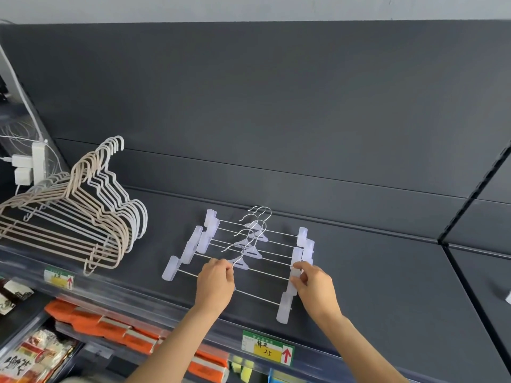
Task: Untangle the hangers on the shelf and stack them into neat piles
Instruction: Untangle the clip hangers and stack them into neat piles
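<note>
Several clear-clip trouser hangers [250, 246] with metal hooks and thin rods lie overlapped in a row on the dark shelf [387, 272]. My left hand [215, 283] grips the nearest hanger at its hook and centre piece. My right hand [313, 286] pinches a clear clip at the right end of the front hangers. At the shelf's left, a stacked pile of beige and white coat hangers [83, 214] lies with hooks pointing up toward the back panel.
The shelf's front rail carries price labels [267, 349]. Packaged goods in orange and printed wrappers [91, 322] fill the shelf below. A white power strip with plugs and cables [30, 167] hangs at the far left. A shelf divider runs at the right.
</note>
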